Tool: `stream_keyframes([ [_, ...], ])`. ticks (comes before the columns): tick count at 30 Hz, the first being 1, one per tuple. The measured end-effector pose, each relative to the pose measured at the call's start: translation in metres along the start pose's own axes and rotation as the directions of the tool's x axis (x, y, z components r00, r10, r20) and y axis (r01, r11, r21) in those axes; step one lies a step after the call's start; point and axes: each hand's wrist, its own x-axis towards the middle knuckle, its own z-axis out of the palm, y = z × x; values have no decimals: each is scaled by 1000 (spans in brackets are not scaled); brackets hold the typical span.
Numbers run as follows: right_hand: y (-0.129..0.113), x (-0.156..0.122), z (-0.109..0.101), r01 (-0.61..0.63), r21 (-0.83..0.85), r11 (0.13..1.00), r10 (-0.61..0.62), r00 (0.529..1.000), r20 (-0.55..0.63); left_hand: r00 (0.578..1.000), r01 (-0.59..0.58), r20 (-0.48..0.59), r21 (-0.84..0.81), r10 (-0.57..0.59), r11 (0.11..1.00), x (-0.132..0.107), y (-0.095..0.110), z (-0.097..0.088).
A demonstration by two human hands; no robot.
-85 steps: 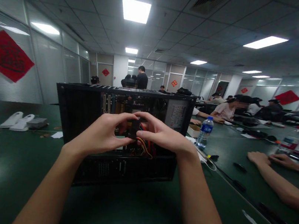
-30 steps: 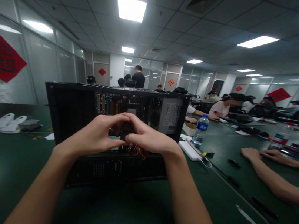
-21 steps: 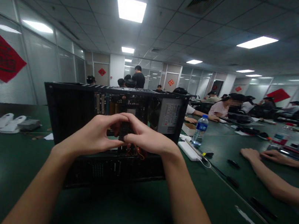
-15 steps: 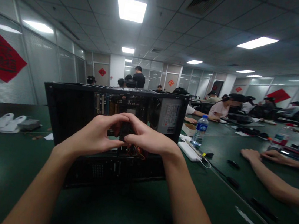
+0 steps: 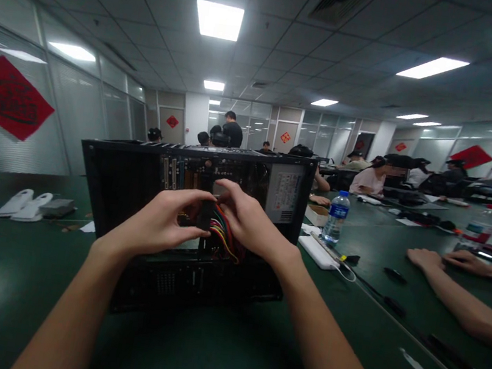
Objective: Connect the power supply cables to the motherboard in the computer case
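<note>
An opened black computer case stands before me on the green table, its inside facing me. My left hand pinches a black cable connector between thumb and fingers, in front of the case's inside. Red, yellow, black and other coloured wires run from the connector and bend downward. Beside them is my right hand, its fingers apart and curved around the connector's right side; the wires lie against it. Behind the hands, slots and part of the motherboard show. The power supply sits at the upper right.
On the right stand a water bottle, a white power strip and a small box. Another person's forearms rest on the table at far right. White slippers and a grey block lie left.
My right hand has opened and drawn back slightly from the connector, so the coloured wires show more. My left hand still pinches the connector. The view has shifted slightly left.
</note>
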Motion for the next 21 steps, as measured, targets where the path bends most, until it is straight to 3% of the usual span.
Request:
stream_keyframes([
  [2, 13, -4, 7, 187, -210, 960, -208, 974, -84, 1000, 17, 5, -7, -17, 1000, 0, -2, -1],
  [6, 33, -13, 11, 454, -574, 682, -573, 819, -33, 998, 61, 31, -39, -60, 997, 0, -6, -1],
  [9, 35, -17, 12, 513, -667, 540, -680, 733, 15, 996, 70, 53, -60, -67, 996, 0, -9, 2],
  [13, 32, -17, 17, 558, -689, 463, -754, 656, 24, 992, 81, 105, -80, -72, 993, 2, -13, 7],
  [17, 35, -15, 22, 549, -684, 480, -724, 689, 45, 992, 82, 102, -105, -72, 991, 5, -18, 15],
  [21, 42, -16, 25, 446, -710, 545, -603, 797, 37, 994, 78, 75, -49, -74, 996, 8, -24, 24],
])
